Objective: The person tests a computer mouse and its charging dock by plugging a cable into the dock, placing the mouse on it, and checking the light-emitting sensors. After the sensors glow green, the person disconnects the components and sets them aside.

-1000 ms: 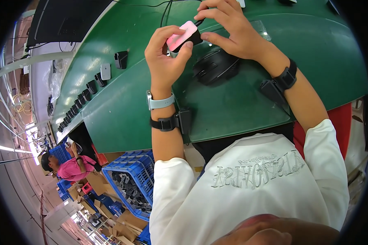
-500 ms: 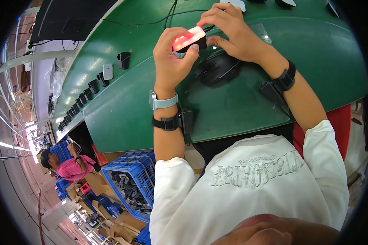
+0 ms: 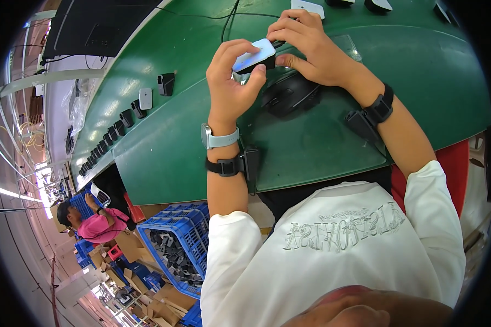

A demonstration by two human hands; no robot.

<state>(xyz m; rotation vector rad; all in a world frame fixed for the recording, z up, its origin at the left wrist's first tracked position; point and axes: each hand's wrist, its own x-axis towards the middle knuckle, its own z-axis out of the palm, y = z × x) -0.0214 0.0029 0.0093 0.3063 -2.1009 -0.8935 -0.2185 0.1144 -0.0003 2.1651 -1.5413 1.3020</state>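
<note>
Between the fingers and thumb of my left hand (image 3: 229, 79) is a small box-shaped device (image 3: 263, 53) with a black body and a pale top glowing bluish white. My right hand (image 3: 324, 54) is at the device's right end, its fingers and thumb closed around a black cable plug (image 3: 279, 44). The fingers partly hide the plug, so how far it sits in the device cannot be made out. Just below both hands a black computer mouse (image 3: 289, 94) lies on the green table.
Similar black devices (image 3: 126, 117) form a curved row along the left of the green table (image 3: 169, 147). A monitor (image 3: 93, 30) stands far left. Below the table edge is a blue crate (image 3: 172, 215) of black parts. A person in pink (image 3: 103, 223) is in the left background.
The device's light has turned from red to bluish white. Both hands keep nearly the same grip and place. The person in the background has shifted slightly.
</note>
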